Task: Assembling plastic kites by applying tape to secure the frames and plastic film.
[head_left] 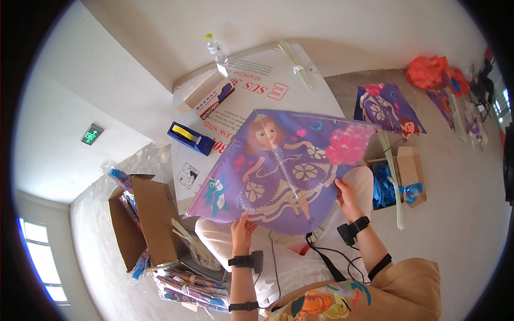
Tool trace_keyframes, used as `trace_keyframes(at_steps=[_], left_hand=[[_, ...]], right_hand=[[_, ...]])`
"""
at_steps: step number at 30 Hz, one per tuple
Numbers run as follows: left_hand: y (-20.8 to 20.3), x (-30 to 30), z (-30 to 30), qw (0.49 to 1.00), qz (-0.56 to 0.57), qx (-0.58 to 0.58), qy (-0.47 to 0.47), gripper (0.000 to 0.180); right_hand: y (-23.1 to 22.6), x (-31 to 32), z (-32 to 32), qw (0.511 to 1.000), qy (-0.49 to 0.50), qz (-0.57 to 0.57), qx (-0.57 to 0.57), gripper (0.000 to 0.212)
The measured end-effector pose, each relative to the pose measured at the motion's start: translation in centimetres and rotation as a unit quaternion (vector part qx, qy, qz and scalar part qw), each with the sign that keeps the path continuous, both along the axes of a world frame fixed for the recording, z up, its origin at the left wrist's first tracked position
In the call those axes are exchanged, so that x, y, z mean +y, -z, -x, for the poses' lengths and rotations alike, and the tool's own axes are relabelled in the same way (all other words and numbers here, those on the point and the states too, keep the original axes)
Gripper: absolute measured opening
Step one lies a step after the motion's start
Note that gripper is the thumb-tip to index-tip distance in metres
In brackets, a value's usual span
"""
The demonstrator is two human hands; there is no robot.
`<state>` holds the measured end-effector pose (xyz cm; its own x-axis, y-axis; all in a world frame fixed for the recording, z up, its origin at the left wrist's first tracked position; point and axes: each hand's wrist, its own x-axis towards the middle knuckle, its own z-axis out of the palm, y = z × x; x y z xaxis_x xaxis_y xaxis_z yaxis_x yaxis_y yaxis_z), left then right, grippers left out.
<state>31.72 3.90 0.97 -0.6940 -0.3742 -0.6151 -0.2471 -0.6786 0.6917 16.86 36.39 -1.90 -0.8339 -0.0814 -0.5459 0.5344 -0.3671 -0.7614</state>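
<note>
A purple kite (305,170) printed with a cartoon princess, pink balloons and a small blue animal is spread out above my lap. Thin rods show along its centre and edges, and its upper part lies over the table. My left hand (243,229) pinches the lower left edge, fingers closed, with the fingertips partly behind the sheet. On the lower right edge, my right hand (347,197) is closed as well, the thumb on the printed face. Black bands with small dark devices are strapped on both wrists.
The white table (257,64) bears a blue tape dispenser (190,138), a small carton (210,96), a bottle (215,51) and a bundle of pale rods (297,67). Cardboard boxes (152,219) stand left. At right are another kite (386,107), an open box of blue strips (383,187) and red bags (428,70).
</note>
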Motion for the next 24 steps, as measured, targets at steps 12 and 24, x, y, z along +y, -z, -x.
trace_keyframes(at_steps=[12, 24], left_hand=[[1.4, -6.9, 4.1, 0.986, 0.127, 0.053, -0.094, 0.036], [2.0, -6.6, 4.0, 0.794, 0.590, -0.071, -0.123, 0.070]], right_hand=[[1.6, -4.0, 4.4, 0.975, 0.084, -0.091, 0.185, 0.013], [-0.3, -4.8, 0.9, 0.916, 0.014, -0.309, 0.255, 0.060]])
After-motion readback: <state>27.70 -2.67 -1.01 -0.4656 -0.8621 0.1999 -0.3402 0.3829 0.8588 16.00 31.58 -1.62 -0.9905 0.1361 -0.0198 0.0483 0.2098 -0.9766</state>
